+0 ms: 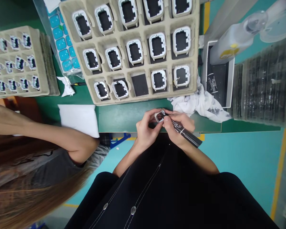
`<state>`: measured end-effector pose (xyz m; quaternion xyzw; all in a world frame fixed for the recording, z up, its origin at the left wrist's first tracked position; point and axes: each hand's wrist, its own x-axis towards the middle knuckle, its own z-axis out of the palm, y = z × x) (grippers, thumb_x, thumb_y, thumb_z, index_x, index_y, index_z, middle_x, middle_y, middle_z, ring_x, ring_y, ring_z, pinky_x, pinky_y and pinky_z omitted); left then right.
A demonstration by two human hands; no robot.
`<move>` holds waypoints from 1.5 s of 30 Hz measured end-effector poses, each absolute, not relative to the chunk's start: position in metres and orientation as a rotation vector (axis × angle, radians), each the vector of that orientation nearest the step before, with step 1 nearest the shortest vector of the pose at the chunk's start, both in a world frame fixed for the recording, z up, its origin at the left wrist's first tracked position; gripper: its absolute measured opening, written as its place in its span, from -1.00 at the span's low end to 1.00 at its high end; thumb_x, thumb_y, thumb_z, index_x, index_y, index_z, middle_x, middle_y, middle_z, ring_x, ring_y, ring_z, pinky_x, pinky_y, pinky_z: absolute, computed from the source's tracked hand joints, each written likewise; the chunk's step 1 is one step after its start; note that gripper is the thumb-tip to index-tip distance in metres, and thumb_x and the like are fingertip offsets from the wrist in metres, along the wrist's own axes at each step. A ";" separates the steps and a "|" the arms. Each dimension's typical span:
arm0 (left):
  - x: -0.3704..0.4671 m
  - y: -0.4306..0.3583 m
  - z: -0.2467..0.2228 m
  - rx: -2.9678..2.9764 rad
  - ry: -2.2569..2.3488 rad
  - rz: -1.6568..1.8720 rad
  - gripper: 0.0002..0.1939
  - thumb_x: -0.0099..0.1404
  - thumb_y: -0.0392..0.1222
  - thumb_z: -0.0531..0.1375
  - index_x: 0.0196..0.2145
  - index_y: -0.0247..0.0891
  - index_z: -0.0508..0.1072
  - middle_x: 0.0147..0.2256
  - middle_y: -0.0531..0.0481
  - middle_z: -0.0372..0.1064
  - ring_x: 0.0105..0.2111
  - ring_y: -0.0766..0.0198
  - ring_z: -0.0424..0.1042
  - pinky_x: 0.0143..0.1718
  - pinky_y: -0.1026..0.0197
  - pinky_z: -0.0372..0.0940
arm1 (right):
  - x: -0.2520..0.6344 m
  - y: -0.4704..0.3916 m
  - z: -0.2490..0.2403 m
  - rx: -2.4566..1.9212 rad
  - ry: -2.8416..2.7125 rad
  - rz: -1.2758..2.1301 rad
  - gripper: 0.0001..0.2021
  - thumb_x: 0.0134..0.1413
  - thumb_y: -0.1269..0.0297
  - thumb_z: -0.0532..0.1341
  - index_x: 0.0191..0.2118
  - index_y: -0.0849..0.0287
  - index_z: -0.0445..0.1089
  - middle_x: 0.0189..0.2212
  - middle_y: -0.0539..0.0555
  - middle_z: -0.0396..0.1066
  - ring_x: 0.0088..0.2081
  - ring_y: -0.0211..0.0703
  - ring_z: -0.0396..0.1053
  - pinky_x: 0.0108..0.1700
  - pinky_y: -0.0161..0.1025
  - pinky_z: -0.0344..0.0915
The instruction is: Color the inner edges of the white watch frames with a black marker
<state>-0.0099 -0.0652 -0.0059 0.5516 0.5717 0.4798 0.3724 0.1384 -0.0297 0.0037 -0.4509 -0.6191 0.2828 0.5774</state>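
Observation:
At the front edge of the green table, my left hand [147, 127] grips a small white plastic frame [159, 115] by its sides. A black marker pen [186, 134] is in my right hand [178, 125], its tip end at the frame's opening; fingers partly hide the contact. Just beyond stands a beige moulded tray [124, 100] with rows of similar white frames, each in its own pocket on a dark pad. One front-row pocket [140, 85] holds only its dark pad.
Left are a co-worker's arm [54, 135], a white sheet [78, 119], stacked trays of parts [44, 63] and a bag of blue pieces [62, 47]. Right are a stained white cloth [202, 105], a box [231, 79] with a bottle [228, 44], and stacked clear trays [264, 82].

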 end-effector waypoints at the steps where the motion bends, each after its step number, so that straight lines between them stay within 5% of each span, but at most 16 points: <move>1: -0.010 -0.065 -0.006 1.414 1.472 1.226 -0.64 0.61 -0.06 0.45 0.25 -0.13 0.56 0.06 -0.08 0.76 -0.05 0.21 0.81 0.02 0.21 0.73 | 0.138 -0.030 0.004 -1.062 -1.451 0.665 -0.91 0.47 0.34 0.41 -0.13 0.00 0.54 -0.26 -0.02 0.78 -0.08 0.06 0.85 -0.05 -0.08 0.83; 10: -0.011 -0.067 -0.004 1.505 1.514 1.175 -0.63 0.63 -0.06 0.42 0.28 -0.12 0.56 0.05 -0.08 0.78 -0.11 0.22 0.79 0.01 0.17 0.71 | 0.141 -0.030 0.006 -1.056 -1.504 0.616 -0.91 0.48 0.36 0.39 -0.09 -0.02 0.54 -0.34 -0.04 0.75 -0.07 0.07 0.85 -0.07 -0.05 0.86; 16: -0.011 -0.068 -0.003 1.546 1.535 1.161 -0.64 0.62 -0.09 0.41 0.29 -0.14 0.57 0.05 -0.10 0.78 -0.12 0.22 0.78 0.00 0.17 0.69 | 0.142 -0.029 0.004 -1.015 -1.578 0.526 -0.87 0.41 0.40 0.41 -0.11 -0.03 0.56 -0.32 -0.06 0.75 -0.24 -0.02 0.82 -0.04 -0.04 0.87; 33: -0.009 -0.064 -0.002 1.566 1.509 1.206 -0.64 0.60 -0.14 0.43 0.27 -0.13 0.60 0.05 -0.07 0.79 -0.10 0.23 0.80 -0.01 0.19 0.71 | 0.138 -0.028 0.004 -1.023 -1.495 0.575 -0.87 0.51 0.38 0.33 -0.11 -0.03 0.48 -0.43 -0.09 0.67 -0.18 0.02 0.84 -0.13 -0.07 0.82; 45: -0.012 -0.061 -0.005 1.435 1.440 1.238 -0.62 0.56 -0.07 0.49 0.23 -0.15 0.60 0.03 -0.10 0.79 -0.10 0.20 0.81 -0.02 0.19 0.72 | 0.138 -0.031 0.006 -1.065 -1.487 0.603 -0.86 0.44 0.39 0.40 -0.14 -0.02 0.49 -0.28 -0.01 0.76 -0.12 0.05 0.84 -0.12 -0.10 0.80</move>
